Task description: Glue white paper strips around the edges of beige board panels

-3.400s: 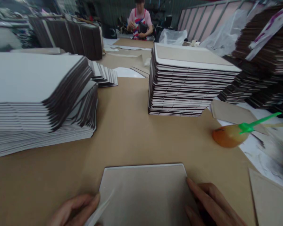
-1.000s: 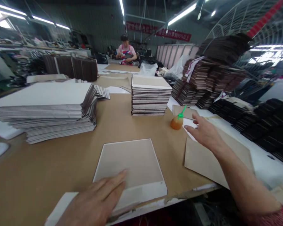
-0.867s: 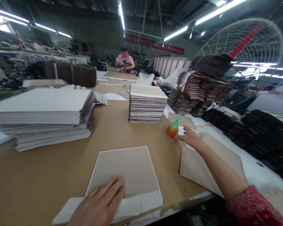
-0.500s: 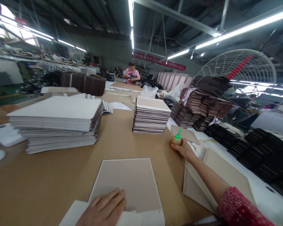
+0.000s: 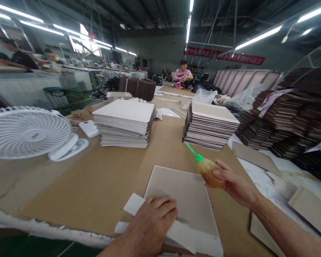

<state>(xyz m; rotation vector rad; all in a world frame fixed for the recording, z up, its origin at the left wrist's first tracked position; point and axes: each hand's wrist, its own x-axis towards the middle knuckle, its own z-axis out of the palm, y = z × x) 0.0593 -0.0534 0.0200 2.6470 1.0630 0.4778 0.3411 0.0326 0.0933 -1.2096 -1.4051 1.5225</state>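
Note:
My right hand is wrapped round a squeeze bottle of amber liquid. The bottle is tilted, its thin green nozzle pointing up and to the left, above the right edge of a beige panel with white edges. Across the panel's near end my left hand lies palm down, fingers mostly together and laid on the surface. White strips stick out from under this hand on both sides; whether it grips one is hidden.
Behind the panel stand a stack of white boards and a stack of beige-topped boards. A white fan and a phone are at left. Dark bundles pile up at right. A person sits at the far end.
My right hand has brought the bottle from the table's right side to the panel, tipping the nozzle leftward. The camera view has turned left. My left hand stays on the panel.

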